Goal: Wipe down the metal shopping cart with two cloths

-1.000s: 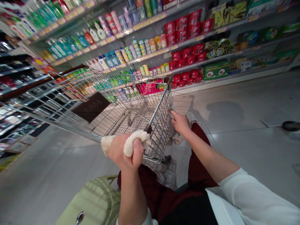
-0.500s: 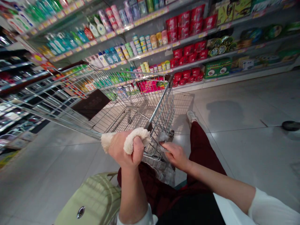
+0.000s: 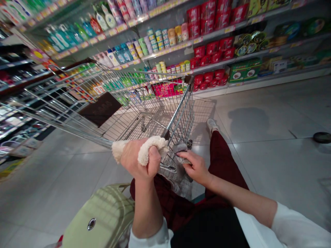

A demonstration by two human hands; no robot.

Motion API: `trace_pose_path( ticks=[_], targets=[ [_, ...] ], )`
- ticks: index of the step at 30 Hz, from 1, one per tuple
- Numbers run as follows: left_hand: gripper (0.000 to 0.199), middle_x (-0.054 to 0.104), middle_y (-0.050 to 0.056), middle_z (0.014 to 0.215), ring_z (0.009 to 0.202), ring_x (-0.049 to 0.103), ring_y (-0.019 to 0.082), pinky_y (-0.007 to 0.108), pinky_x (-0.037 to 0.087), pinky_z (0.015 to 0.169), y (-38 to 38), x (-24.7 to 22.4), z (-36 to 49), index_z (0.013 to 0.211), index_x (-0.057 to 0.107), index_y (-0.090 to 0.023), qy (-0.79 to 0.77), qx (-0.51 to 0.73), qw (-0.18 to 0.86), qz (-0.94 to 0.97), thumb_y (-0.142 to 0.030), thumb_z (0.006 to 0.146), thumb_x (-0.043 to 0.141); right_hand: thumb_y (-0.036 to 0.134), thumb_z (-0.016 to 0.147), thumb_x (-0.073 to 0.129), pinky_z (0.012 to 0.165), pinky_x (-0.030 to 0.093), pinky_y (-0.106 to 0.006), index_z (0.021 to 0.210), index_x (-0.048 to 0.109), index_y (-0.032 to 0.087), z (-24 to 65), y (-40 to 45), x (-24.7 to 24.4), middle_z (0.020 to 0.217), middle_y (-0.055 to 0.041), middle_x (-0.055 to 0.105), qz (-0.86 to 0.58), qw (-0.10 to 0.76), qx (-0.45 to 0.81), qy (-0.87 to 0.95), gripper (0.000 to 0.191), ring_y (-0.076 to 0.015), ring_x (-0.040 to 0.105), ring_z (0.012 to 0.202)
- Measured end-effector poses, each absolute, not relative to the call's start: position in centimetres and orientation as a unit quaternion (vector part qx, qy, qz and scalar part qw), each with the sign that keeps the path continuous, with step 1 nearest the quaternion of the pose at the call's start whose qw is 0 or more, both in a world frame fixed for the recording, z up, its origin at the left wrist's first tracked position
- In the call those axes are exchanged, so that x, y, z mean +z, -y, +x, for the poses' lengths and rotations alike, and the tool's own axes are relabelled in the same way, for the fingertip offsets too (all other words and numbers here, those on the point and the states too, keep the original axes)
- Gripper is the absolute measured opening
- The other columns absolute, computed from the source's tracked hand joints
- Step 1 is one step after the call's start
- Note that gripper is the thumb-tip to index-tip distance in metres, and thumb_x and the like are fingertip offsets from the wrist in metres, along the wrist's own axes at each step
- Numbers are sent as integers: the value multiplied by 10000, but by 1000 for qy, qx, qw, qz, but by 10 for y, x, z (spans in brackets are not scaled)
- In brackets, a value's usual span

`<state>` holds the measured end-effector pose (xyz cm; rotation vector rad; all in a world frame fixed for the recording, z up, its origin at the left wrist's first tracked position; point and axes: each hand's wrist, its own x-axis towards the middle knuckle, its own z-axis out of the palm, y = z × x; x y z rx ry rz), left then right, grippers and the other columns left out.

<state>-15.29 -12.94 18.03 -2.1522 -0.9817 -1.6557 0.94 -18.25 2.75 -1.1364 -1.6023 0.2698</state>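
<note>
My left hand (image 3: 139,160) is closed around a cream fluffy cloth (image 3: 151,146), which sticks out on both sides of the fist at the near end of a wire shopping cart (image 3: 178,110). To its right, my right hand (image 3: 195,165) pinches a grey, soft-looking cloth (image 3: 180,150) beside the cart's lower corner. Part of the grey cloth lies under the fingers and cannot be seen. The cart's basket holds nothing that I can make out.
Shelves with bottles, jars and red tubs (image 3: 207,50) run along the back. More shelving (image 3: 23,113) stands at the left. A pale green bag (image 3: 100,217) sits beside my left leg. A round black object (image 3: 322,137) lies on the tiled floor at the right.
The grey cloth has shifted slightly up at my right fingers and shows more clearly. My left hand keeps its grip on the cream cloth. The view has moved slightly.
</note>
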Motion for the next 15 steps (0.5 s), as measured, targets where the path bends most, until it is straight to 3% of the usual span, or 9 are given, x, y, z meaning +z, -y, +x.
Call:
trace_pose_path(
  ticks=[9,15],
  targets=[
    [269,647,57,692,660,560,185,332,402,657,130,180,-153,794,692,-179,332,-580,117,-734,-360,893,519,-3,697,462,708,469,-220,914,617,209,8,187,-20,876,-22,633,-495,485,163,702,341,-135,604,815],
    [269,652,58,693,673,572,188,335,412,673,131,181,-151,792,692,-177,331,-584,119,-732,-354,894,516,90,781,514,825,503,-260,1213,567,220,0,192,14,1042,-53,670,-420,512,117,740,454,-153,629,943]
  ],
)
